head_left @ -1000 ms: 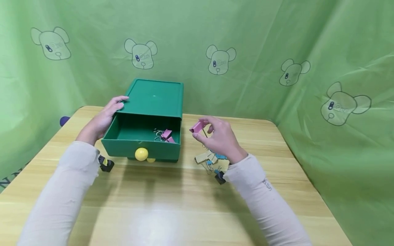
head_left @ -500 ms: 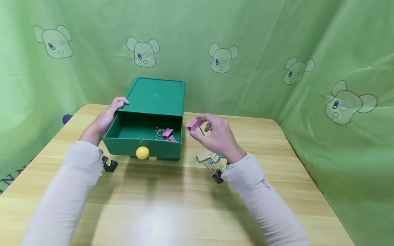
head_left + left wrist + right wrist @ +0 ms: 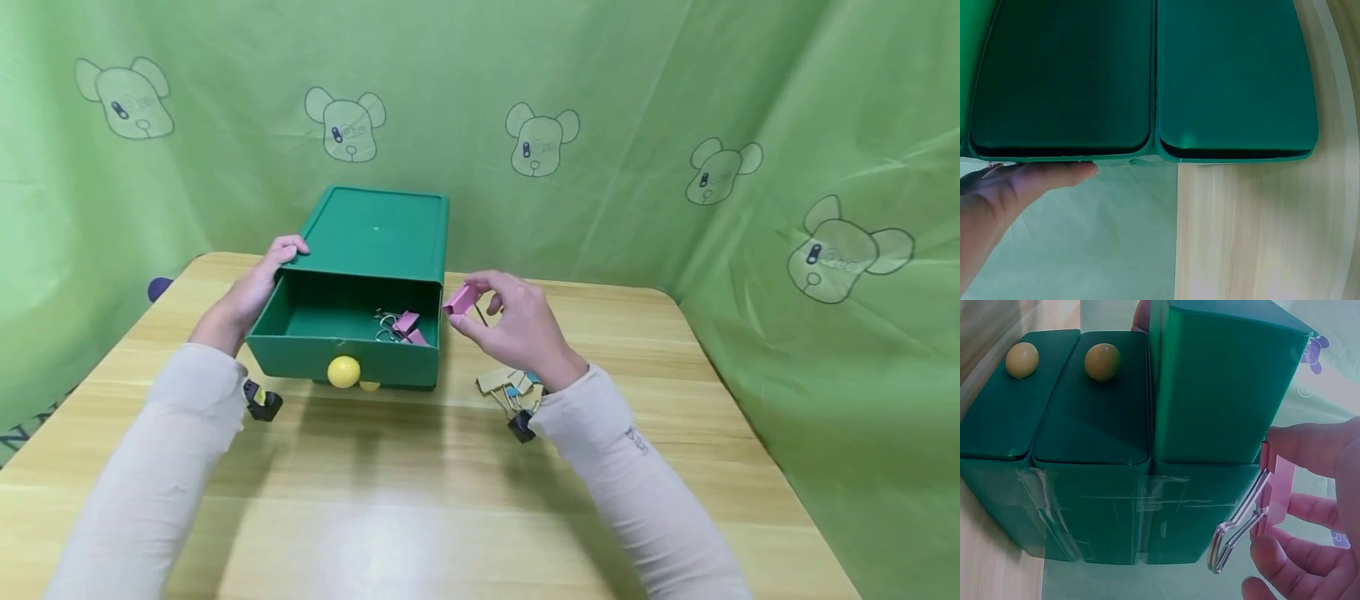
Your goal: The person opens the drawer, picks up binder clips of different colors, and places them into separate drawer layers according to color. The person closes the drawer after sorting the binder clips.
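A green drawer cabinet (image 3: 375, 237) stands at the back left of the table, its top drawer (image 3: 397, 365) pulled out. My left hand (image 3: 249, 293) rests against the cabinet's left side, fingertips at the top edge. In the left wrist view a straight finger (image 3: 1054, 175) lies along the cabinet wall. Just right of the open drawer, my right hand (image 3: 521, 327) pinches a pink binder clip (image 3: 462, 297) between thumb and fingers. Its silver wire handles (image 3: 1235, 528) show in the right wrist view. Inside the drawer, at the right, lie pink binder clips (image 3: 407, 322).
On the table right of the cabinet is a pile of cream and blue binder clips (image 3: 495, 381), with a black one (image 3: 521, 427) in front. Another black item with yellow (image 3: 262, 403) lies near the left forearm. A green curtain (image 3: 450, 67) hangs behind the wooden table (image 3: 390, 500).
My right hand has moved left with the pink binder clip, closer to the open drawer. The left hand stays at the cabinet's side. The drawer remains pulled out.
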Tool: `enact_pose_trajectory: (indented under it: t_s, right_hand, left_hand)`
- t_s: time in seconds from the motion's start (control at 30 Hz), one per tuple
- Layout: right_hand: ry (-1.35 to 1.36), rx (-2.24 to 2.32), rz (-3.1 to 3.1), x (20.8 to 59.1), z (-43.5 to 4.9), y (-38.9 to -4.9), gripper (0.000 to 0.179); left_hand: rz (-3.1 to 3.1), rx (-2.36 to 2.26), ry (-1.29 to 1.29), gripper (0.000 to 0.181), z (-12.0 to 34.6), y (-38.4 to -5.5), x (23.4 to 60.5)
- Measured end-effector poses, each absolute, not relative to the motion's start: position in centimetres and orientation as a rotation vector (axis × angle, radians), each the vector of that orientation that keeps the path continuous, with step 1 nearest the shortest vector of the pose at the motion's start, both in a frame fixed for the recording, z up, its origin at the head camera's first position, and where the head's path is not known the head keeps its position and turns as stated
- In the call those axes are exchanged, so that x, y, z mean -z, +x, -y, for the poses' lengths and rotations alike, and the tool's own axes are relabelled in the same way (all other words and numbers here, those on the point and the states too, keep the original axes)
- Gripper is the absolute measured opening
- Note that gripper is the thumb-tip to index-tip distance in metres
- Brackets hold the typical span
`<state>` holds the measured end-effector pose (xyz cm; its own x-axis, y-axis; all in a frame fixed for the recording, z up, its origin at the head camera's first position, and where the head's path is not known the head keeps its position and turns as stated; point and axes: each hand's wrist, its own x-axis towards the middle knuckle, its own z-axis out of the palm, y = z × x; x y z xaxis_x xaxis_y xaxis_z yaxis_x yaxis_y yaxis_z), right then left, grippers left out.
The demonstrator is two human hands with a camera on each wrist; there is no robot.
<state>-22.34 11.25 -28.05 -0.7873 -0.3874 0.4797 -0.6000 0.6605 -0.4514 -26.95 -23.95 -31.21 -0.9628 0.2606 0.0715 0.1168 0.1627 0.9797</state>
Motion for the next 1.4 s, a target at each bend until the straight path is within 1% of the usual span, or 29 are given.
enact_pose_trajectory:
  t_s: [1.4]
  right_hand:
    - [0.964,-0.835,2.412,25.7,-7.9,-22.0,0.043]
  left_hand:
    - [-2.293,-1.944,0.411,0.019,23.9,-26.8,31.3]
